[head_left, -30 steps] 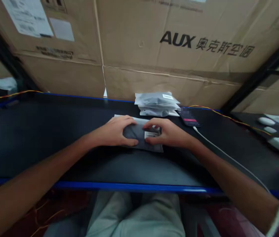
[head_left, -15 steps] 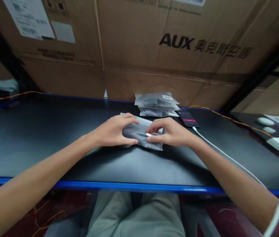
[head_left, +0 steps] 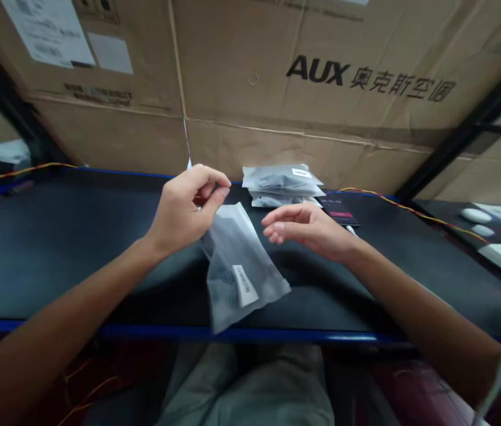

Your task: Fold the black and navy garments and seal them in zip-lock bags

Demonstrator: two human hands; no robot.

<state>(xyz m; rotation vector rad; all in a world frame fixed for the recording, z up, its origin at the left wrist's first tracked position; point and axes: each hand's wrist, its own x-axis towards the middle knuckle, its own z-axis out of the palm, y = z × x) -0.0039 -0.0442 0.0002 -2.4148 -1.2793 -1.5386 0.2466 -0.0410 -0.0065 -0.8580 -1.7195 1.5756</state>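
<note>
A translucent grey plastic bag (head_left: pixel 250 254) with a white barcode label (head_left: pixel 245 286) slants over the black tabletop, its lower corner reaching the front edge. My left hand (head_left: pixel 188 207) is at the bag's upper left, thumb and forefinger pinched together just above its top edge. What that pinch holds, if anything, is hidden, and the palm covers part of the bag's left side. To the right of the bag, apart from it, is my right hand (head_left: pixel 307 229), with loosely bent fingers, thumb slightly apart and nothing visible in them.
Several similar bags (head_left: pixel 281 184) are stacked at the back, beside a phone (head_left: pixel 339 210) with a white cable. A large cardboard box (head_left: pixel 241 89) stands behind the black table (head_left: pixel 77 248), which has a blue front edge. White objects (head_left: pixel 476 216) lie at far right.
The bag has swung from lying crosswise between both hands to a slant towards me, showing its label. My left hand has risen and closed into a pinch; my right hand has come off the bag.
</note>
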